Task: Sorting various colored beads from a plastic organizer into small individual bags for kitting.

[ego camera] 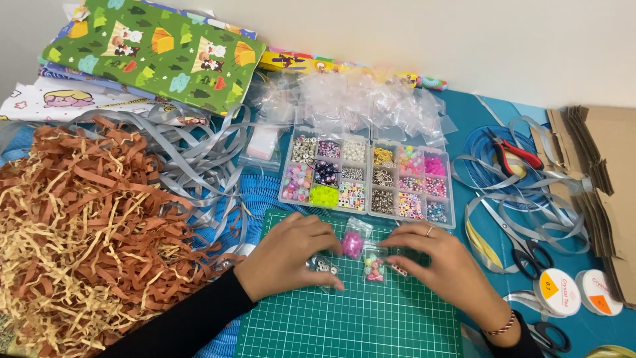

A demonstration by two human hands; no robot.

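Three small clear bags of beads (358,248) were seen lying on a green cutting mat (358,318), between two hands. One bag held pink beads (353,240), one pastel beads (374,265), and one letter beads (323,268). The left hand (288,255) was laid palm down, fingers together, with its fingertips pressed on the letter-bead bag. The right hand (434,258) was laid flat just beside the pastel bag, fingertips at its edge; whether anything was pinched could not be told.

The bags were judged to be light, soft and slippery, with thin film that would crumple and loose beads that would shift inside. A pinch at a top corner or along the sealed edge was judged the surest hold.

Just beyond the mat, a clear bead box (368,176) with many compartments was set open. Empty bags (351,99) were heaped behind it. Shredded paper (86,225) was piled at the left, with grey ribbon (179,142) and patterned paper (156,50). Scissors (520,242), pliers (513,154) and cord spools (556,292) were placed at the right.
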